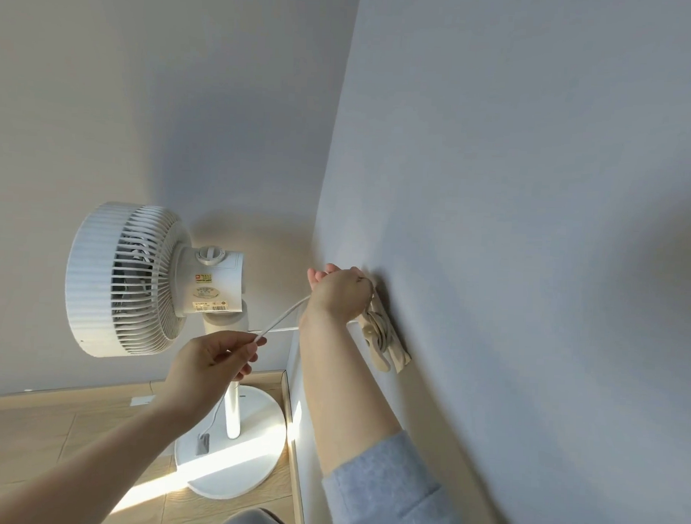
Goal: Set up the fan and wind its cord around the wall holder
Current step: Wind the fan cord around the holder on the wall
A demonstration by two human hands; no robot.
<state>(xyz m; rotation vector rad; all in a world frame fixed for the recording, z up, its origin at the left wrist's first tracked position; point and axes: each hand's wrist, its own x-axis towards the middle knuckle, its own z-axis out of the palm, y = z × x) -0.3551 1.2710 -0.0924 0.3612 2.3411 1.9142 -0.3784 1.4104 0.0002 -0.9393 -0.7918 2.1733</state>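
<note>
Your left hand [217, 359] pinches the white cord [282, 319], which runs up to your right hand [340, 291]. This hand curls on the wall holder [399, 357], where coils lie just below it; if it grips the cord, I cannot tell. The fan [129, 280] stands left of both hands.

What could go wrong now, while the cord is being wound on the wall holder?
The cord runs taut between the left hand and the right hand. A hard pull might tip the fan, which stands close by. The turns on the wall holder look bunched and could slip off if tension drops.
</note>
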